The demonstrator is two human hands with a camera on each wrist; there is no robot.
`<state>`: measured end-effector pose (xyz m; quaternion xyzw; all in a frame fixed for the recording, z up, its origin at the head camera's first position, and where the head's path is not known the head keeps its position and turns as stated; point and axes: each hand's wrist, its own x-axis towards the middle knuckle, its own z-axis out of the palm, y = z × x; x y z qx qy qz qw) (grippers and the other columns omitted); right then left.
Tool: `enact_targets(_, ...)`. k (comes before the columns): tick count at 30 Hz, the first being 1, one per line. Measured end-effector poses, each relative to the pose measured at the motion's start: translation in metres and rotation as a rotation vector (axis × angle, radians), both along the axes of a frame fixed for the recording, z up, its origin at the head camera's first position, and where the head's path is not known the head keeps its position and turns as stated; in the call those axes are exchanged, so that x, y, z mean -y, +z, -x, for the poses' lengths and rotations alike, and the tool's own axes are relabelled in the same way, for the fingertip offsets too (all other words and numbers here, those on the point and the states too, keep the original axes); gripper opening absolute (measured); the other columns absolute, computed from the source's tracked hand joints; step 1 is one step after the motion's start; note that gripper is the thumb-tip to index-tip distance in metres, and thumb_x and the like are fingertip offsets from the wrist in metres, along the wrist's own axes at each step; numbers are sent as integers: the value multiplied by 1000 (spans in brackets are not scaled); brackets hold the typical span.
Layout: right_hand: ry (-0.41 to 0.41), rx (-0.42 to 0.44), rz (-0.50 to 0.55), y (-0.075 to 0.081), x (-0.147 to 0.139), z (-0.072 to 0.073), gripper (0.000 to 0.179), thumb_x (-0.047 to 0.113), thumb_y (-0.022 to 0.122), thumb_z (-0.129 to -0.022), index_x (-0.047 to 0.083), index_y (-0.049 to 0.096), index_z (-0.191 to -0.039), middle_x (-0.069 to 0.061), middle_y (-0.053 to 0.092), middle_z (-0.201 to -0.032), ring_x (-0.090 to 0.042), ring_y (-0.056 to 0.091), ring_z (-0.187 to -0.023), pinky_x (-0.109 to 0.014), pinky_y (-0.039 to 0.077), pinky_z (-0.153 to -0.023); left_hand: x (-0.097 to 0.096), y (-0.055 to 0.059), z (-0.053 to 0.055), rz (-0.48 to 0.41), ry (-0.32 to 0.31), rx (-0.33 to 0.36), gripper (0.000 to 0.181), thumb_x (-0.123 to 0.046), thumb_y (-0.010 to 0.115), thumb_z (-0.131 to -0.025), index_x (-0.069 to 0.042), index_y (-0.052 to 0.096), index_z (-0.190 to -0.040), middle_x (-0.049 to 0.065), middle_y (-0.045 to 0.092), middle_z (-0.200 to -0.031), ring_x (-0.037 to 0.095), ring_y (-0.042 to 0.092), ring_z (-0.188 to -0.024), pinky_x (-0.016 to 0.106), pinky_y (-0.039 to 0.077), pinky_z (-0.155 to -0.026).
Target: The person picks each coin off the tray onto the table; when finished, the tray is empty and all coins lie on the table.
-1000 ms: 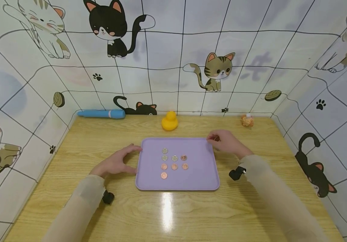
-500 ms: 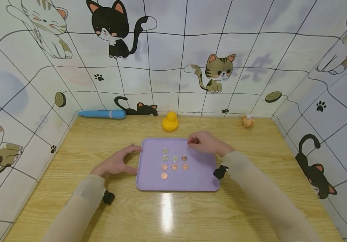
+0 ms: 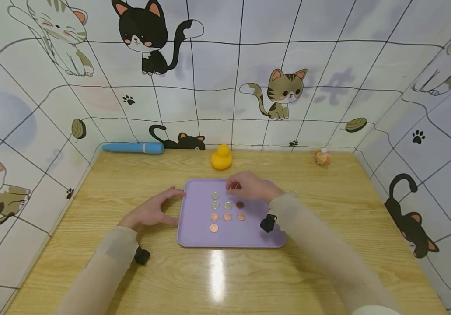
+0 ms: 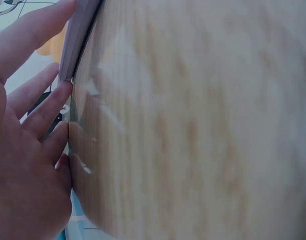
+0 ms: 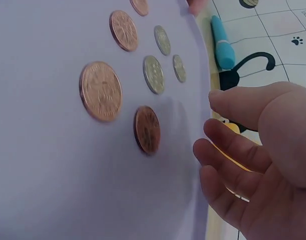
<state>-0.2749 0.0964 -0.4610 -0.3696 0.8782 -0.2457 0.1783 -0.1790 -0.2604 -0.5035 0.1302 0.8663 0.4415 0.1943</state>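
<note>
On a lilac tray (image 3: 195, 236) lie several coins in short rows. The silvery ones, such as this silvery coin (image 3: 215, 204), are toward the back left; copper coins (image 3: 227, 216) lie nearer the front. My left hand (image 3: 152, 211) spreads thumb and fingers against the tray's left edge. Over the tray's back part hovers my right hand (image 3: 252, 187), right of the rearmost silvery coin (image 3: 215, 195). In the right wrist view, a dark copper coin (image 5: 147, 130) lies below the bent fingers. The thumb covers part of that hand, and whether its fingertips pinch anything is hidden.
Behind the tray, a yellow rubber duck (image 3: 222, 158) sits on the wooden table (image 3: 162, 280). A blue pen-shaped object (image 3: 132, 148) lies at the back left, a small orange figure (image 3: 322, 156) at the back right. Cat-patterned cloth walls (image 3: 209, 100) enclose the table.
My right hand has moved left from the tray's back right corner to above its back middle. My left hand and the coins on the tray have stayed in place.
</note>
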Motion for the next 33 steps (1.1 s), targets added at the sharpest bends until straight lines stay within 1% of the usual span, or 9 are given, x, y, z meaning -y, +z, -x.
enact_targets(4, 7, 6, -3, -7, 12, -1, 11, 14, 69, -102, 15, 74, -111, 4, 70, -98, -14, 61, -88, -30, 54, -85, 0, -1, 0, 6, 0, 1, 85, -32, 94, -79, -30, 52, -152, 10, 21, -175, 39, 1, -163, 71, 2, -125)
enact_targets(6, 13, 11, 0, -8, 18, -2, 13, 13, 69, -101, 16, 73, -113, 3, 69, -98, -14, 62, -83, -30, 55, -83, 0, -1, 0, 8, 3, 5, 85, -31, 94, -79, -30, 52, -153, 10, 20, -175, 39, 0, -163, 71, 2, -125)
enact_targets(10, 31, 30, 2, -7, 26, -3, 19, 11, 68, -101, 15, 72, -119, 1, 69, -101, -14, 63, -79, -31, 56, -82, -2, 0, 1, 9, 6, 9, 85, -30, 94, -80, -30, 51, -153, 9, 19, -175, 39, 1, -163, 70, 3, -126)
enact_targets(17, 75, 1, -15, -10, 36, -1, 20, 12, 70, -100, 17, 75, -120, -1, 72, -109, -15, 63, -93, -33, 56, -91, -1, -1, 1, 0, 3, 11, 85, -29, 94, -80, -30, 51, -153, 9, 20, -175, 38, 1, -163, 70, 3, -126)
enact_targets(21, 80, -2, -18, -11, 40, -1, 21, 11, 71, -100, 16, 77, -120, -2, 72, -110, -17, 64, -97, -34, 55, -93, 0, -2, 1, -5, -2, 9, 86, -28, 94, -80, -29, 51, -154, 9, 20, -175, 38, 2, -163, 70, 3, -126)
enact_targets(27, 78, 2, -43, -12, 43, 0, 20, 11, 73, -99, 17, 76, -118, -3, 70, -112, -20, 65, -102, -36, 54, -96, 0, 0, 0, -3, 2, 17, 86, -28, 93, -80, -29, 51, -154, 9, 19, -175, 39, 1, -163, 71, 3, -125)
enact_targets(30, 89, -13, -59, -13, 44, 1, 17, 12, 73, -99, 17, 74, -115, -3, 69, -112, -20, 63, -101, -36, 53, -97, -1, 1, 0, 0, 1, 16, 86, -28, 93, -80, -28, 50, -154, 10, 19, -175, 39, 2, -163, 70, 3, -126)
enact_targets(33, 101, -33, -81, -14, 45, 1, 13, 12, 73, -99, 18, 71, -111, -1, 67, -107, -19, 60, -97, -35, 52, -93, -1, 2, -1, 2, 0, 14, 86, -28, 93, -81, -27, 50, -155, 10, 19, -175, 39, 2, -163, 70, 3, -126)
